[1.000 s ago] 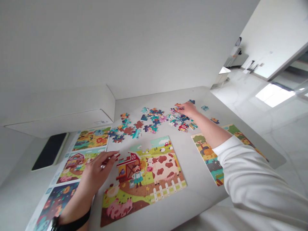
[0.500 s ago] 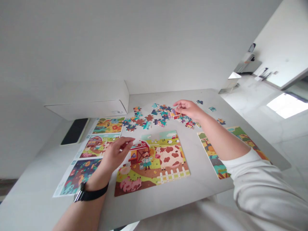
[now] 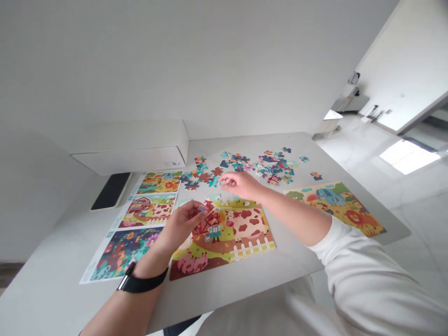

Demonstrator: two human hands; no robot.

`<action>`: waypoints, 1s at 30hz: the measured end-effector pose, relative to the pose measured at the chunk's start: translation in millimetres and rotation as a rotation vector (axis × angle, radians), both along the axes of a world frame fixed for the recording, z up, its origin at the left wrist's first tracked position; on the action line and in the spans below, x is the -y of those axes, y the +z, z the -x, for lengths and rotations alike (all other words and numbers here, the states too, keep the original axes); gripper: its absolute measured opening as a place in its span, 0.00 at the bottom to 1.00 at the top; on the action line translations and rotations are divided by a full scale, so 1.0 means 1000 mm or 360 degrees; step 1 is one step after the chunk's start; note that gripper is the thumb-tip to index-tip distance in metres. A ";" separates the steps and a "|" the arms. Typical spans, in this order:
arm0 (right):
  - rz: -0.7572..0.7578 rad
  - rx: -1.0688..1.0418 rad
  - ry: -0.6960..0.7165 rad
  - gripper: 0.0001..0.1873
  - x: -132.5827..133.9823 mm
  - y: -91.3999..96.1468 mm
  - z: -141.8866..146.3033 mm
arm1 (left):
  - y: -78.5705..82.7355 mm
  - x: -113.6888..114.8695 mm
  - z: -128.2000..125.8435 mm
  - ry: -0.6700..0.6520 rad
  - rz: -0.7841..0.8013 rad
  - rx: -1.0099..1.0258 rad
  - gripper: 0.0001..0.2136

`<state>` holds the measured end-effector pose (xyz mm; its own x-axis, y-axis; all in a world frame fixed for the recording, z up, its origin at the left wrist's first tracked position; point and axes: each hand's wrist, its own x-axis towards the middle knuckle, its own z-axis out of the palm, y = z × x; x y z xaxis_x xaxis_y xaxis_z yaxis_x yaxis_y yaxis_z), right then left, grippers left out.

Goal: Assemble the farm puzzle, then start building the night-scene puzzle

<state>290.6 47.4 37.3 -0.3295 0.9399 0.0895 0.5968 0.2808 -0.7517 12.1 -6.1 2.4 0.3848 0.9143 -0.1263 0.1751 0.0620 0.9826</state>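
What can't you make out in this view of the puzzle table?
- Head view, right hand: motion blur; whether it holds a piece is unclear.
- Head view, left hand: covers part of the farm puzzle; any piece at its fingertips blends with the print.
- Head view, loose pieces: too small to tell their pictures.
- Head view, white box: its label is too small to read.

Soft, even daylight, with a blown-out glare patch (image 3: 409,156) on the floor (image 3: 420,214) right of the table (image 3: 245,284) and only faint shadows on it. The right hand (image 3: 241,184) above the table is motion-blurred; lines bend near the frame edges.
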 end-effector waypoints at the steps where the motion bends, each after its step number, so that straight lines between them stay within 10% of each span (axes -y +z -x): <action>1: -0.0051 0.0142 -0.0205 0.11 -0.016 0.000 -0.022 | 0.000 -0.002 0.002 0.0033 0.0014 0.0018 0.25; 5: -0.0059 0.0884 -0.0938 0.14 -0.077 0.006 -0.124 | -0.001 -0.005 0.006 0.0096 0.0038 0.0011 0.25; 10: 0.0039 0.1055 -0.0963 0.23 -0.121 0.005 -0.199 | -0.007 -0.008 0.009 0.0142 0.0038 -0.0013 0.24; 22: 0.0199 0.1363 -0.0602 0.25 -0.167 0.000 -0.212 | -0.002 -0.020 0.025 0.0461 -0.0067 0.0159 0.22; 30: -0.0200 0.0697 -0.1077 0.13 -0.131 0.018 -0.213 | 0.012 -0.017 0.039 0.0638 -0.0309 0.0131 0.16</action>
